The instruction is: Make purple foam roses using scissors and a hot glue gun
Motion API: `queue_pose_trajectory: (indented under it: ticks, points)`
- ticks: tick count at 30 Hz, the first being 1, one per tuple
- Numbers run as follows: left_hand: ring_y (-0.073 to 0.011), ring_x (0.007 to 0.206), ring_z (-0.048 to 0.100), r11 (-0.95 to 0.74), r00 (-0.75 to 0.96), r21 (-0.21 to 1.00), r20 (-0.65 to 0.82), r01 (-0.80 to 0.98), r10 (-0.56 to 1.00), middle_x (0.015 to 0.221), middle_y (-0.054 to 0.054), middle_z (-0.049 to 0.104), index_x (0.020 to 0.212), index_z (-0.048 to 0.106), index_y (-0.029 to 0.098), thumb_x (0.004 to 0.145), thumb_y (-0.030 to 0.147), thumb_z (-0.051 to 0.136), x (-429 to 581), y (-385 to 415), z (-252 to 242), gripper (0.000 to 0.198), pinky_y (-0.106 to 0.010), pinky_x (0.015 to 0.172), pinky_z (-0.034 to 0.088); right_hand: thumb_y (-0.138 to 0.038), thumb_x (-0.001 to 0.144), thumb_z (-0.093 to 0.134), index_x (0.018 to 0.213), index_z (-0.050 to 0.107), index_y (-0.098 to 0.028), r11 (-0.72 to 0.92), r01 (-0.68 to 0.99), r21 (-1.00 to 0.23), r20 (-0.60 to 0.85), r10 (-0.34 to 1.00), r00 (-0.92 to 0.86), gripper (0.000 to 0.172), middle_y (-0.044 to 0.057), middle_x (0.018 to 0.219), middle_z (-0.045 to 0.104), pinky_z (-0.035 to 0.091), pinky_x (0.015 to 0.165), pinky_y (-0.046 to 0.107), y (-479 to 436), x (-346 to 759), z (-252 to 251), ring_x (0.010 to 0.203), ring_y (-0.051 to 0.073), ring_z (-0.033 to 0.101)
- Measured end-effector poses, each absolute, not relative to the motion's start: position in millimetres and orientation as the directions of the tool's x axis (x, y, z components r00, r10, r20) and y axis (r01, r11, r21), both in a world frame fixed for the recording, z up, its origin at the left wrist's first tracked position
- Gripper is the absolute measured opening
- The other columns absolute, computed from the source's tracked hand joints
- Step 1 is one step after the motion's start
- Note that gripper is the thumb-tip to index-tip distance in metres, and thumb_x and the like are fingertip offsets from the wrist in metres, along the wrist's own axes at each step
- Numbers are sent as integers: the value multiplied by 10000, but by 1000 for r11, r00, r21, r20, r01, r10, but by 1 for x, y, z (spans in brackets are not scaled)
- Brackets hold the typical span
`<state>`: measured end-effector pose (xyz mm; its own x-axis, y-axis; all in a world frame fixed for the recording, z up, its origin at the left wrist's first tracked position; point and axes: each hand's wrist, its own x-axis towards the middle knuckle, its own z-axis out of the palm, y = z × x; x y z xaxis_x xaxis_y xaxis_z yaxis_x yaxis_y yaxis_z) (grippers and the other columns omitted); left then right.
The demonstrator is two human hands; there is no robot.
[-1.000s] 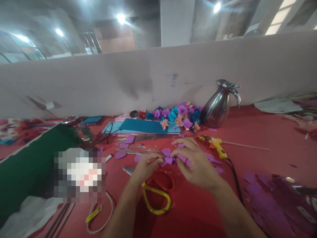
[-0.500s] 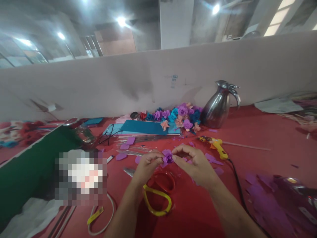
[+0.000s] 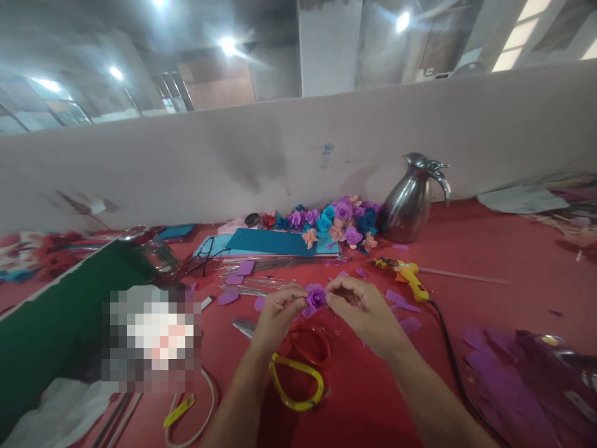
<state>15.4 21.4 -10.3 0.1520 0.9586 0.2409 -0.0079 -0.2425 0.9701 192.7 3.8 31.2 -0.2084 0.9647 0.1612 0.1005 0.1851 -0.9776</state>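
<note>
A small purple paper flower (image 3: 316,297) is held up between my two hands, above the red tabletop. My left hand (image 3: 281,311) pinches it from the left side between thumb and fingers. From the right, the thumb and forefinger of my right hand (image 3: 359,305) close on its petals. Below the flower lie scissors (image 3: 298,382) with one yellow and one red handle loop; their blade tip shows to the left of my left wrist. Purple paper petals (image 3: 228,297) are scattered around both hands.
A yellow glue gun (image 3: 413,280) with a black cord lies to the right. Behind are a pile of paper flowers (image 3: 344,214), blue paper sheets (image 3: 275,241), glasses (image 3: 205,256) and a steel jug (image 3: 407,202). A green panel (image 3: 65,311) stands at left; purple paper (image 3: 504,379) lies at right.
The flower has tipped slightly, so its centre faces me a little more. Both hands keep their grip in almost the same place.
</note>
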Motion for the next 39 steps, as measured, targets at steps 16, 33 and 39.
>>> queue_pose_trajectory:
  ticks: [16,33,39]
  points:
    - [-155,737,535,-201,200,980,200,-17,959,758,-39,623,762,710,174,770,319,640,16,21,-15,161,-271,725,410,-304,742,583,781,632,-186,150,-1,-989,148,975,-165,133,10,736,628,424,649,259,7,191,31,689,137,554]
    - [-170,758,554,-208,217,972,182,105,959,765,-43,634,720,694,169,756,303,643,19,20,-8,148,-275,743,415,-350,772,573,702,639,-175,153,-8,-988,153,982,-111,200,4,657,625,421,620,249,10,190,27,634,131,539]
    - [-161,780,567,-129,132,981,148,-142,980,792,-33,665,814,724,190,755,270,656,24,18,-15,120,-281,792,423,-376,745,619,804,637,-191,50,-241,-969,60,998,-32,195,3,725,631,459,685,271,13,181,17,706,149,585]
